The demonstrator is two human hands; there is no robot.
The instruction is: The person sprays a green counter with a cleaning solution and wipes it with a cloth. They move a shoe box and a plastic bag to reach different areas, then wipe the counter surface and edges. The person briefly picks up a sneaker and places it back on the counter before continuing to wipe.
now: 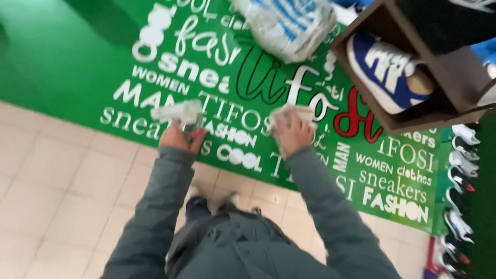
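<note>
Beige tiled floor [62, 175], green lettered floor mat [67, 62] on it, row of sneakers [460, 186] at right edge

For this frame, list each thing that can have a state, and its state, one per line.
left hand: raised, closed around a crumpled clear wrapper
right hand: raised, pressing crumpled white paper against the green wall
blue and white sneaker: resting inside the brown box shelf
plastic-wrapped bundle: bagged, up on the wall above the hands
sneakers in a row: lined up at the right edge, blurred
</note>
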